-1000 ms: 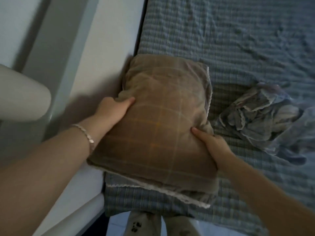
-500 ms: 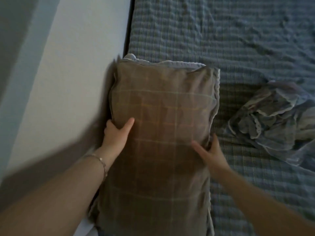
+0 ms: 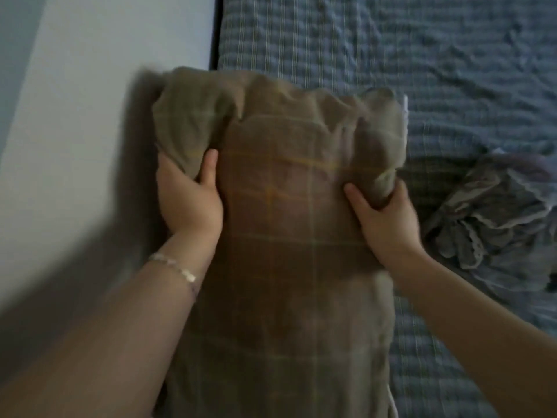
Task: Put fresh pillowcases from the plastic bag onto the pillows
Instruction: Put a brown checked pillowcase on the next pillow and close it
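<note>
My left hand (image 3: 188, 203) and right hand (image 3: 384, 218) each close on bunched brown pillowcase (image 3: 289, 140); the pillow (image 3: 283, 297) runs from 12 to 6 o'clock between them.

A bed (image 3: 391, 49) covered in a wrinkled blue-grey checked sheet (image 3: 452, 95) fills the upper and right part of the view, and along the bed's left edge runs a dark gap (image 3: 215, 28), with a pale white wall (image 3: 105, 70) just beyond it.
</note>
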A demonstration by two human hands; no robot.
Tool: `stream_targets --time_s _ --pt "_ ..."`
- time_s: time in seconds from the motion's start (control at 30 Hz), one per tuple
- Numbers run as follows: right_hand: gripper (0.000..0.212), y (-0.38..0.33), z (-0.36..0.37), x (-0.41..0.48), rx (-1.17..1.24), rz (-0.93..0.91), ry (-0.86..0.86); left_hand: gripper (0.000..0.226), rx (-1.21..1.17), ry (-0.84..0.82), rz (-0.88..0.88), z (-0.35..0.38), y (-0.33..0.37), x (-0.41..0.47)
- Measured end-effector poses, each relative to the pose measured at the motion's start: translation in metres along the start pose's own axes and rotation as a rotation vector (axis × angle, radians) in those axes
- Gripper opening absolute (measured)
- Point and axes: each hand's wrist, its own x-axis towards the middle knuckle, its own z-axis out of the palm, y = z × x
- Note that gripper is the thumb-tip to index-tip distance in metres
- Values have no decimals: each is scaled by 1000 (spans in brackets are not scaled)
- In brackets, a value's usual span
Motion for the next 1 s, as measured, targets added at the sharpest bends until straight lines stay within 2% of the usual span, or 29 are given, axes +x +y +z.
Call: stream_targets --time_s 0.03,0.07,0.13,0.2,0.23,0.3,0.43,0.53,0.63,0.7,0.77,0.93,1.0 --pt "68 4 11 3 -168 85 -7 74 185 -98 -68 8 -3 0" --pt "75 10 20 2 -322 91 4 79 307 -170 -55 14 -3 -7" --pt "72 22 35 -11 -511 -171 39 73 366 -241 263 20 -7 -36" --pt "66 32 48 -24 -672 -420 -69 65 464 -381 569 24 -20 -70" --pt "65 39 54 -25 -750 -459 -132 63 568 -481 627 27 -27 -80" --pt "62 46 66 -11 -828 -446 -166 59 702 -598 603 41 -36 -75" --pt "59 38 78 7 -823 -405 -143 57 743 -602 596 57 -32 -60" --pt "59 65 72 -54 -691 -423 -47 59 646 -518 606 26 -54 -98" --pt "60 114 57 -132 -693 -390 -110 62 680 -599 546 -35 -95 -165" --pt "61 127 59 -138 -712 -378 -132 64 718 -675 496 -48 -110 -177" --pt "61 116 68 -120 -748 -372 -101 66 753 -678 473 -33 -110 -160" --pt "61 92 57 -110 -740 -290 -273 64 813 -766 335 -25 -85 -142" --pt "59 97 31 -134 -702 -272 -353 65 882 -769 167 -33 -68 -156"
